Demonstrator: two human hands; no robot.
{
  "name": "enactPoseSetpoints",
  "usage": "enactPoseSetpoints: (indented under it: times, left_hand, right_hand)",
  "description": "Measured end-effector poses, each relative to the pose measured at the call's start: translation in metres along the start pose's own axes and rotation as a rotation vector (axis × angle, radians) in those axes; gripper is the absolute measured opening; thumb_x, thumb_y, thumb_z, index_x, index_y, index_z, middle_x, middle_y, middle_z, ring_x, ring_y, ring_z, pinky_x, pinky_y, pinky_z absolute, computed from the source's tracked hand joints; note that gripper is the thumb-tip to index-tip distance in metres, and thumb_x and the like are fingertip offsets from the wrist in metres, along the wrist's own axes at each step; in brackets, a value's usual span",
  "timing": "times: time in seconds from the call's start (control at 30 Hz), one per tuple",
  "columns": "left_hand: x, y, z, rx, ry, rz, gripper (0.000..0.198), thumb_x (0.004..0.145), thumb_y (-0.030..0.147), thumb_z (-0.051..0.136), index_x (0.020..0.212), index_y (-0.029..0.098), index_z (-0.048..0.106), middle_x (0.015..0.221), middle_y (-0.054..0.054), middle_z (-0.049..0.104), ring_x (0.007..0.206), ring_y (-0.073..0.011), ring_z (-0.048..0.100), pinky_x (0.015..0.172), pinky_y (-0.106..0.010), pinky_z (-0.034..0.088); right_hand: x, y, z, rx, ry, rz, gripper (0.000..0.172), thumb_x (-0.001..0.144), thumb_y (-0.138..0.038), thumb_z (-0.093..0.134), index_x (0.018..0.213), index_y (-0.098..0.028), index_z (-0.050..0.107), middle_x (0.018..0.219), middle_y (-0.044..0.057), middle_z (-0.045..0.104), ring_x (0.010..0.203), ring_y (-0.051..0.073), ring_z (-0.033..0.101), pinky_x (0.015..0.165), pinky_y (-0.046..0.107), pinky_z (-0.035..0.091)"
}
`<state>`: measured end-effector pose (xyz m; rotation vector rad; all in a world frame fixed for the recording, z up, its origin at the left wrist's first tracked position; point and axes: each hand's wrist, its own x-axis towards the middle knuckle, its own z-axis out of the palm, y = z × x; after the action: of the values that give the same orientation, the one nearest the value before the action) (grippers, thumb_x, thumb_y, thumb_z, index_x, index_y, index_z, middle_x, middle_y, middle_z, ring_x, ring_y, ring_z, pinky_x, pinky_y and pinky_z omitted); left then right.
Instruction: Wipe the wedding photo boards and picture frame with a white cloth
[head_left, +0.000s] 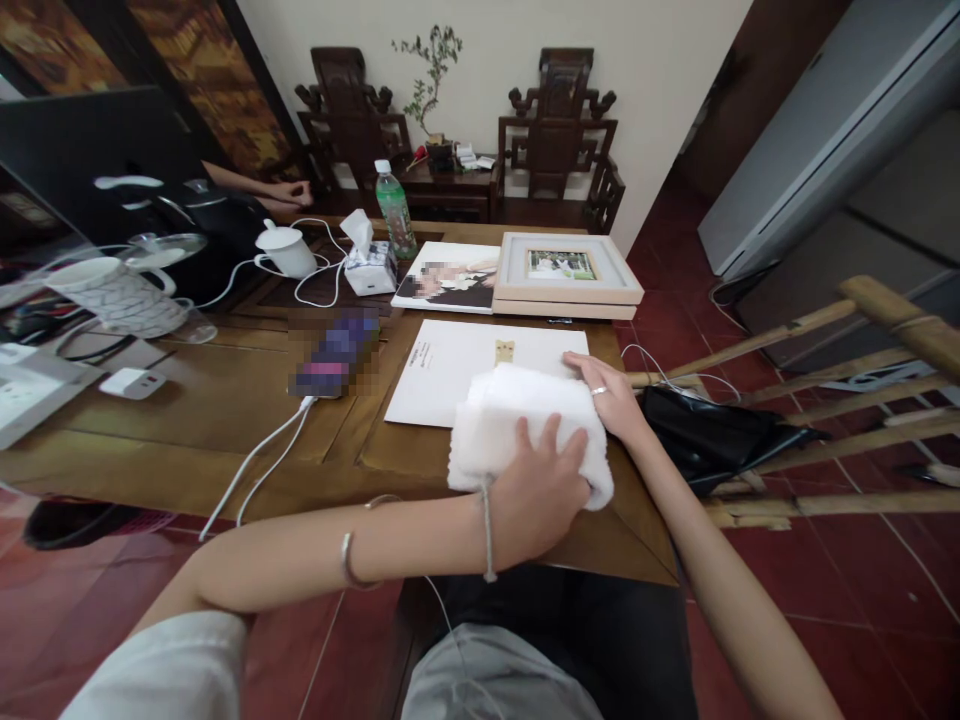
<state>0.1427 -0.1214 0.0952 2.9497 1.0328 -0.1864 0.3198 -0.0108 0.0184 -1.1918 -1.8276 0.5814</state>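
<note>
Over the table (409, 468), the left hand (541, 492) splays on a towel (489, 430) — the right hand (613, 396), straight-fingered, on a panel (452, 368).

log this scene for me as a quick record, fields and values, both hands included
left grip: fingers spread on white cloth
cloth state: folded, covering part of white panel
right grip: at panel's right edge, ring on finger
behind panel: photo print; framed picture to its right
left of panel: phone, screen blurred
farther back: tissue box, bottle, lidded cup
surface: wooden table
</note>
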Motion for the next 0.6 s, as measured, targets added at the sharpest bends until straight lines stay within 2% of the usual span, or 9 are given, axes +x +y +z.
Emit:
enactPoseSetpoints:
  times: [0.07, 0.17, 0.27, 0.37, 0.47, 0.6]
  left_hand:
    - [-0.006, -0.01, -0.006, -0.008, -0.025, -0.018, 0.031, 0.092, 0.019, 0.045, 0.111, 0.017, 0.068, 0.148, -0.012, 0.043, 0.135, -0.0397, 0.039, 0.099, -0.058, 0.043]
    - [0.0, -0.034, -0.013, -0.027, -0.026, -0.091, 0.028, 0.088, 0.013, 0.045, 0.102, 0.013, 0.069, 0.128, -0.015, 0.06, 0.121, -0.0334, 0.054, 0.091, -0.045, 0.051]
    - [0.02, -0.066, -0.02, -0.033, -0.037, -0.226, 0.029, 0.086, 0.01, 0.043, 0.099, 0.011, 0.069, 0.11, -0.016, 0.066, 0.1, -0.0281, 0.065, 0.079, -0.036, 0.053]
    - [0.046, -0.096, -0.027, -0.048, -0.028, -0.297, 0.031, 0.087, 0.013, 0.042, 0.104, 0.011, 0.068, 0.11, -0.017, 0.066, 0.095, -0.0281, 0.067, 0.077, -0.035, 0.052]
    - [0.075, -0.115, -0.035, -0.088, -0.005, -0.261, 0.031, 0.086, 0.014, 0.042, 0.1, 0.011, 0.069, 0.106, -0.015, 0.068, 0.093, -0.0268, 0.066, 0.078, -0.033, 0.05]
    - [0.115, -0.118, -0.051, -0.144, -0.006, -0.142, 0.029, 0.084, 0.013, 0.042, 0.088, 0.012, 0.071, 0.093, -0.012, 0.071, 0.088, -0.0229, 0.065, 0.075, -0.029, 0.048]
  right_hand:
    - [0.001, 0.003, 0.002, -0.054, -0.02, -0.017, 0.035, 0.094, -0.038, 0.045, 0.109, -0.022, 0.072, 0.122, 0.009, 0.068, 0.12, 0.025, 0.059, 0.108, 0.047, 0.041]
    - [0.002, 0.007, 0.004, -0.094, -0.042, -0.054, 0.032, 0.092, -0.029, 0.047, 0.109, -0.023, 0.072, 0.121, 0.007, 0.069, 0.122, 0.025, 0.058, 0.109, 0.049, 0.04]
    - [0.002, 0.008, 0.005, -0.129, -0.055, -0.069, 0.033, 0.088, -0.024, 0.049, 0.113, -0.023, 0.071, 0.124, 0.007, 0.067, 0.124, 0.025, 0.057, 0.109, 0.05, 0.04]
    - [0.0, 0.008, 0.005, -0.16, -0.064, -0.093, 0.036, 0.086, -0.022, 0.049, 0.116, -0.021, 0.07, 0.126, 0.009, 0.066, 0.124, 0.026, 0.056, 0.109, 0.049, 0.041]
    - [0.0, 0.008, 0.005, -0.168, -0.061, -0.097, 0.037, 0.086, -0.022, 0.048, 0.116, -0.02, 0.07, 0.126, 0.01, 0.065, 0.122, 0.026, 0.057, 0.108, 0.049, 0.042]
    - [0.001, 0.007, 0.004, -0.171, -0.069, -0.09, 0.035, 0.086, -0.023, 0.049, 0.115, -0.023, 0.07, 0.124, 0.008, 0.067, 0.12, 0.026, 0.059, 0.105, 0.048, 0.044]
